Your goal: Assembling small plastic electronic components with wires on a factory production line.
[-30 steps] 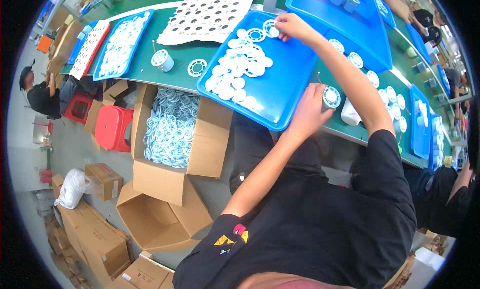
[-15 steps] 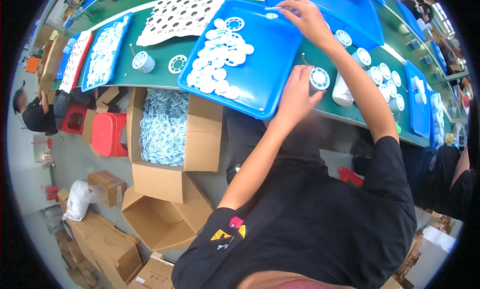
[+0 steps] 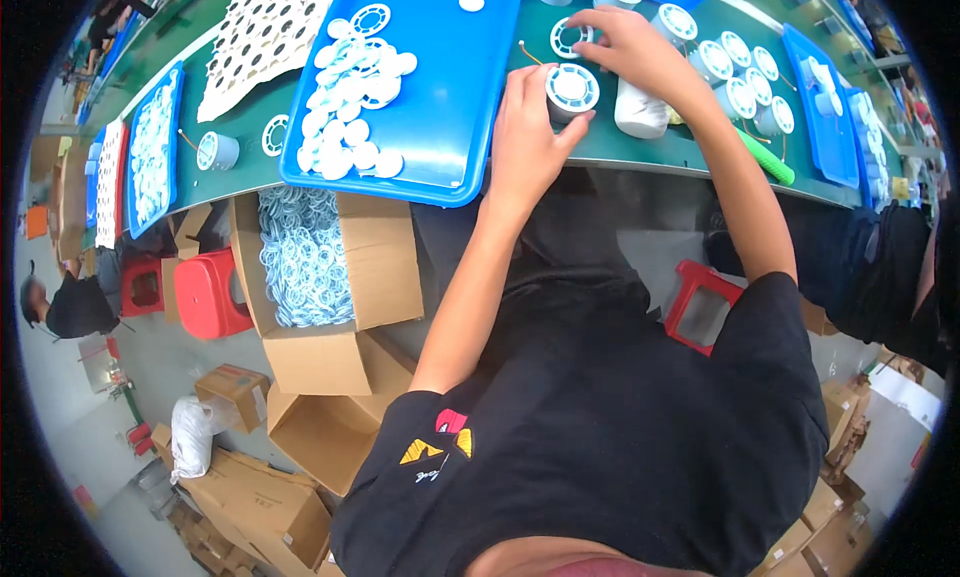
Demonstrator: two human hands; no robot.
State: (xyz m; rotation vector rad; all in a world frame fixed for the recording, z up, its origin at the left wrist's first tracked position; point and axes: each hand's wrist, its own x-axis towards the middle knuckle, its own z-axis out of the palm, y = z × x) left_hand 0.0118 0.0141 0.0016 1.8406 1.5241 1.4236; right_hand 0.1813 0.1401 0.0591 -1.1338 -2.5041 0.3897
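My left hand [image 3: 528,127] is closed round a light-blue cup-shaped housing [image 3: 573,89] topped by a slotted white ring, which rests at the table's front edge beside the blue tray. A thin wire sticks up behind those fingers. Just beyond, thumb and fingers of my right hand [image 3: 640,59] pinch the right edge of a flat white slotted ring [image 3: 566,39]. Whether that ring touches the green table is unclear. In the blue tray [image 3: 455,97] lie a heap of white discs [image 3: 350,102] and one lone disc [image 3: 471,1].
Several wired housings [image 3: 735,97] stand at the right, near a white roll [image 3: 641,112] and a green tube [image 3: 768,159]. A punched white sheet [image 3: 265,42] lies at the far left. Below the table, a carton [image 3: 385,262] holds light-blue rings; a red stool [image 3: 212,295] stands beside it.
My right hand has come from over the tray to beside the left hand, bringing a thin piece seen edge-on before. The left hand still grips the housing. The whole view has shifted.
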